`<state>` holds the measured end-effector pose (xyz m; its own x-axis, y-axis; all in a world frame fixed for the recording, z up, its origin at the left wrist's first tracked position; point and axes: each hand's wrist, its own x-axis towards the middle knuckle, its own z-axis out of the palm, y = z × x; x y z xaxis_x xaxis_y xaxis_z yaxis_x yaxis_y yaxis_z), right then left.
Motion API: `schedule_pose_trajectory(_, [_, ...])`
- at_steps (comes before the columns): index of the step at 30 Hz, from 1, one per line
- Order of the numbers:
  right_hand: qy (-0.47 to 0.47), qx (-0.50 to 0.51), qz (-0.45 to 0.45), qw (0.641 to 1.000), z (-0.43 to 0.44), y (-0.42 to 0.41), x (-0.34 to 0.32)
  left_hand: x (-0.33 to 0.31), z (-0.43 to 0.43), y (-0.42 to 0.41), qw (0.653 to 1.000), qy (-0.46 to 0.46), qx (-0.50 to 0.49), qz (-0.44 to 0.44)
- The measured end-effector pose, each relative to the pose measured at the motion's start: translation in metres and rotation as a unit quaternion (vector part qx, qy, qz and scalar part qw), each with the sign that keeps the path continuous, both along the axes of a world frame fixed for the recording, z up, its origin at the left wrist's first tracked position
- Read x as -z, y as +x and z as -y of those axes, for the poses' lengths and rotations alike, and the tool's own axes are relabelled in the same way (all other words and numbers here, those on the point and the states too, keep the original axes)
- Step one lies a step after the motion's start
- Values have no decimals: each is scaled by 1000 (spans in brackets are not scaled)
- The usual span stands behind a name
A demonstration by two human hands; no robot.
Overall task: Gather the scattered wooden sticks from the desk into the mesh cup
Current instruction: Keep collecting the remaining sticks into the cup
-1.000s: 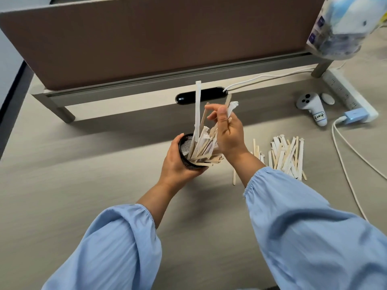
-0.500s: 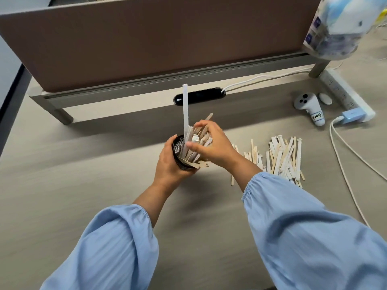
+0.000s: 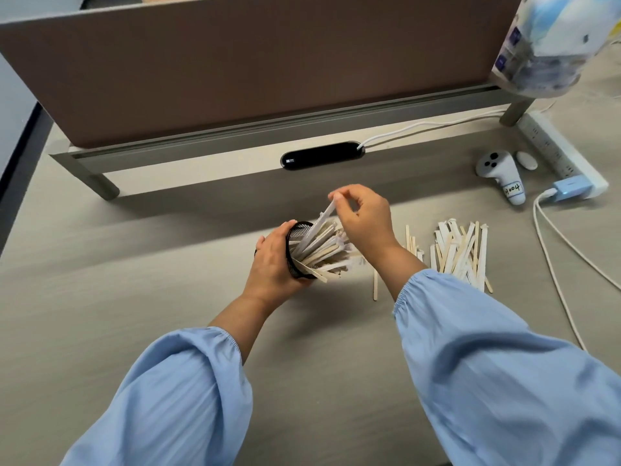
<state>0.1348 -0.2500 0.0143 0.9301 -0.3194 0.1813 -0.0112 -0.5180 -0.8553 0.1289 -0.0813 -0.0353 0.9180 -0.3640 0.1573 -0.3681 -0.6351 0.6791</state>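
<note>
Nearest, blue gathered sleeves (image 3: 504,381). Beyond them, left hand (image 3: 272,260) wrapped around the black mesh cup (image 3: 299,250), tipped rightward and bristling with flat pale sticks. Right hand (image 3: 364,218) now lifted off the bundle, thumb and forefinger pinching the top of one long white-wrapped stick (image 3: 319,223), lower and more slanted than a moment ago: nearly seated, probably. Rightward on the smooth grey desk (image 3: 134,264), a loose pile of thin wooden sticks (image 3: 460,252) not yet gathered.
</note>
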Motion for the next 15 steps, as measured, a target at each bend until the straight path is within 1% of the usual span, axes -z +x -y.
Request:
schedule_pose_trajectory(2, [-37, -41, -49, 997, -2, 0, 3, 0, -1, 1, 1000, -4, -6, -6])
schedule_pose_trajectory(4, [-73, -91, -110, 987, -4, 1, 7, 0, 0, 2, 1000, -10, -14, -16])
schedule_pose_trajectory(5, [-83, -97, -115, 985, -4, 1, 8, -1, 0, 2, 1000, -15, -19, -18])
schedule_pose_trajectory(7, [-71, -84, -100, 989, -4, 1, 9, 0, 0, 3, 999, -22, -23, -14])
schedule_pose_trajectory(8, [-60, -93, -112, 988, -4, 2, 10, -1, 0, 3, 999, -23, -23, -11])
schedule_pose_trajectory(11, [-23, -198, -193, 961, -10, -2, 15, 1, 1, 6, 999, -21, -26, -10])
schedule_pose_trajectory(12, [-5, -193, -187, 963, -12, -3, 17, 2, 0, 6, 999, -21, -30, -10])
schedule_pose_trajectory(14, [1, -96, -133, 987, -12, -1, 17, 1, 0, 6, 999, -25, -38, -5])
schedule_pose_trajectory(15, [-5, -55, -122, 991, -12, 0, 16, 0, 0, 6, 999, -26, -39, -2])
